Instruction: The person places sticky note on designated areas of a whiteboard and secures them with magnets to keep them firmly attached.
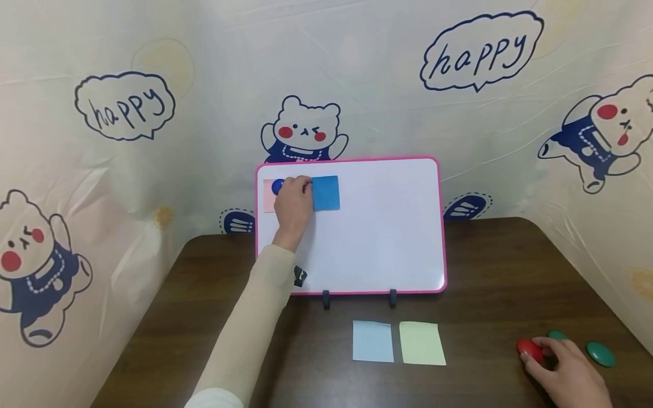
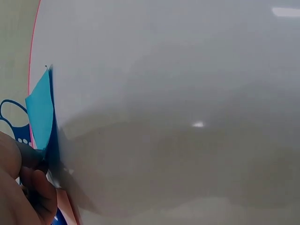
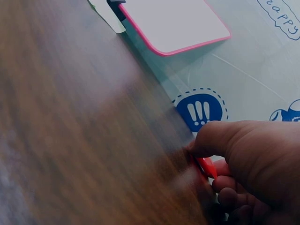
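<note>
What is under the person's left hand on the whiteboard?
The left hand covers where a pink note and a blue note meet on the whiteboard. A blue magnet peeks out on the pink note. Whether the notes overlap there is hidden.
</note>
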`<state>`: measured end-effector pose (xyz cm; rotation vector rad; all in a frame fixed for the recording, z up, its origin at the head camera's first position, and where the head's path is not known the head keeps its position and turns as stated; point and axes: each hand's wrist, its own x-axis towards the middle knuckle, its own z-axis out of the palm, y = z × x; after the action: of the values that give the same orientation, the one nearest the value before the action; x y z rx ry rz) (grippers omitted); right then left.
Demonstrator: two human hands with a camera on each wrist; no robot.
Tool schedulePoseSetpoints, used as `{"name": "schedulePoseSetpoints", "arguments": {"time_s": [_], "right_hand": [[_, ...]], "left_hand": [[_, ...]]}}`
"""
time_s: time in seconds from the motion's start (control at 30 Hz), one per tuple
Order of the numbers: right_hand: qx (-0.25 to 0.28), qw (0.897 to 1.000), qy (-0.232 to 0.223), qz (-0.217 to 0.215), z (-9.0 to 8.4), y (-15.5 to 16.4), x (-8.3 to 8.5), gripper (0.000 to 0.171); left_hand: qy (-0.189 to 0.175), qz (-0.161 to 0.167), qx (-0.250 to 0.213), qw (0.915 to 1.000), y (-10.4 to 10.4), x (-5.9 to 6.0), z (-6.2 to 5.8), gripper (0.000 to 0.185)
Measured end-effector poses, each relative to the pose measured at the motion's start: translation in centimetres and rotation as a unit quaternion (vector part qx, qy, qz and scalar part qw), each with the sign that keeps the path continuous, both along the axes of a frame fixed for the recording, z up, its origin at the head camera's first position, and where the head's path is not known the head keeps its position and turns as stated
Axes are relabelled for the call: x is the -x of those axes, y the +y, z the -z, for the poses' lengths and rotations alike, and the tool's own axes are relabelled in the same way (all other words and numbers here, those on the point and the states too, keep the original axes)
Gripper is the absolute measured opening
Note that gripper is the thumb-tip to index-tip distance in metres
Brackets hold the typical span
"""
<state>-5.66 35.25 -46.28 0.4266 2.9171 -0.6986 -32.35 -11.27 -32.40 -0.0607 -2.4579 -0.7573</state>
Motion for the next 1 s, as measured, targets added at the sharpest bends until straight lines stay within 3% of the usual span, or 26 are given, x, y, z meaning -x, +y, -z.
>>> {"name": "schedulePoseSetpoints", "arguments": {"time_s": [0.27, 0.57, 0.8, 1.0], "right_hand": [[-0.002, 1.0, 0.001, -0.002, -0.1, -0.1, 0.0, 0.069], [-0.001, 1.0, -0.01, 0.002, -0.1, -0.2, -0.1, 0.07], [-0.003, 1.0, -0.011, 0.005, -0.2, -0.3, -0.2, 0.07], [-0.004, 1.0, -0.003, 0.008, 0.0, -0.2, -0.2, 0.07]], "left_hand": [[0.024, 0.003, 0.026, 0.9994, -0.2, -0.1, 0.3, 0.027], [0.017, 0.022, 0.072, 0.997, -1.0, -0.8, 1.5, 0.037], [-0.016, 0.051, 0.142, 0.9884, -1.6, -1.3, 1.5, 0.048], [-0.057, 0.073, 0.143, 0.9854, -2.2, -1.4, 1.0, 0.052]]}}
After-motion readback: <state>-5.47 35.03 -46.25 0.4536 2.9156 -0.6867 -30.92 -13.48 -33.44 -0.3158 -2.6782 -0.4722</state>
